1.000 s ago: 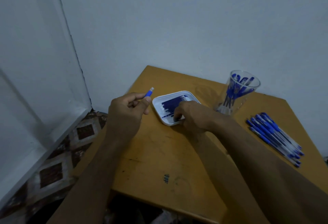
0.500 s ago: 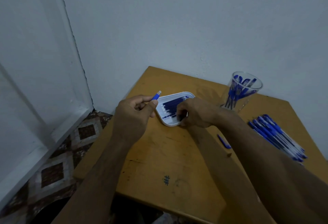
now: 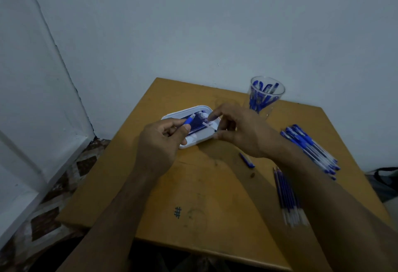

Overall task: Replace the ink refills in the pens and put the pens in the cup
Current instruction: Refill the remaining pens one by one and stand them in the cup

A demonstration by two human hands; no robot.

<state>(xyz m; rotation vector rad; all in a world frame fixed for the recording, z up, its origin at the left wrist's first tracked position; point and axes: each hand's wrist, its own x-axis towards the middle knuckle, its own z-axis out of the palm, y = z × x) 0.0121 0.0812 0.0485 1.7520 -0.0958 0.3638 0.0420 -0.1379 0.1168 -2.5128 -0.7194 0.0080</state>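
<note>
My left hand [image 3: 160, 142] grips a blue pen barrel [image 3: 189, 120], its open end pointing up and right over the white tray [image 3: 199, 138]. My right hand [image 3: 241, 130] pinches a thin ink refill [image 3: 209, 126] just above the tray, its tip aimed toward the barrel. The tray holds several dark blue refills. A clear plastic cup [image 3: 263, 97] with several blue pens stands at the back of the wooden table [image 3: 215, 196].
A pile of blue pens [image 3: 310, 148] lies at the table's right edge. Several loose refills [image 3: 287, 196] lie nearer me on the right. A small blue pen part [image 3: 247, 160] and a tiny brown piece [image 3: 253, 175] lie mid-table. White walls stand left and behind.
My right hand has lifted out of the tray with a refill pinched in its fingers. My left hand has brought the barrel right, over the tray.
</note>
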